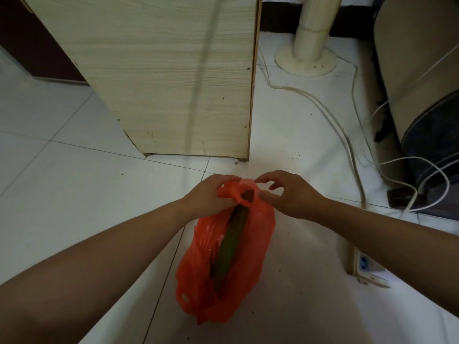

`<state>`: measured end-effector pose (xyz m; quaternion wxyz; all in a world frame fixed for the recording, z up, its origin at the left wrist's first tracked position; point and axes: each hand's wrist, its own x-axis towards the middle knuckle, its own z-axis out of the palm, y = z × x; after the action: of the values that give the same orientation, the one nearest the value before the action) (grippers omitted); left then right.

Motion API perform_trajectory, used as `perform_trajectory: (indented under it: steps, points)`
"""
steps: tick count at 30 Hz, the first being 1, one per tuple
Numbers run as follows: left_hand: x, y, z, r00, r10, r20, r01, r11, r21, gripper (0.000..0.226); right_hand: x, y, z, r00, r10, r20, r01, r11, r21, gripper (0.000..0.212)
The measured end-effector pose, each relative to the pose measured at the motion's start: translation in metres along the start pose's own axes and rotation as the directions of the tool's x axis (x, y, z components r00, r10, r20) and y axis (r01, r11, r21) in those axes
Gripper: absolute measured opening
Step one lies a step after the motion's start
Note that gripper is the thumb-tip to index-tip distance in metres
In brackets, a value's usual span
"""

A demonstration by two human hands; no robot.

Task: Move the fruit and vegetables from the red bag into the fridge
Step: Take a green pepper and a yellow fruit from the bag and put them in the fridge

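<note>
Red thin plastic bag (259,234) lies on the white tiled floor (74,184) between our forearms, its mouth turned away from us. A long green ridged vegetable (229,247) lies lengthwise inside it. Our left hand (211,194) has its grip closed round the bunched rim at the left of the mouth. Our right hand (290,194) pinches the rim's right side in a narrow grip of thumb and forefinger. Beyond the bag stands a pale wood-grain cabinet (161,70). To the right we see white cables (347,135), a cream fan base (306,62) and a white power strip (362,264).
</note>
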<state>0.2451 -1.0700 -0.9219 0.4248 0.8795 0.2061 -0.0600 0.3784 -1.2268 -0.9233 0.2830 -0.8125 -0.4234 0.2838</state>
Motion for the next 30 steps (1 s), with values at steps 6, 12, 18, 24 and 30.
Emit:
perform_trajectory:
  steps: [6, 12, 18, 24, 30]
  points:
    - [-0.040, -0.043, 0.006, 0.989, -0.147, -0.013, 0.146, 0.989, -0.032, 0.065, 0.017, -0.008, 0.022, 0.977, -0.155, 0.145, 0.175, 0.976, -0.132, 0.066]
    - [-0.091, -0.108, 0.052, 0.943, -0.332, -0.026, 0.332, 0.943, -0.009, 0.090, 0.046, -0.003, 0.055, 0.906, -0.190, 0.378, 0.322, 0.889, -0.326, 0.063]
    - [-0.106, -0.113, 0.071, 0.863, -0.505, -0.032, 0.501, 0.861, -0.084, 0.113, 0.063, 0.015, 0.076, 0.886, -0.065, 0.460, 0.259, 0.891, -0.373, 0.060]
    - [-0.085, -0.109, 0.055, 0.895, -0.445, 0.038, 0.446, 0.888, -0.109, 0.080, 0.036, 0.035, 0.062, 0.921, 0.050, 0.387, 0.142, 0.880, -0.452, 0.061]
    - [-0.038, -0.095, 0.024, 0.949, -0.203, -0.241, 0.228, 0.970, 0.083, 0.060, -0.003, 0.044, 0.027, 0.930, 0.273, 0.246, -0.128, 0.869, -0.478, 0.063]
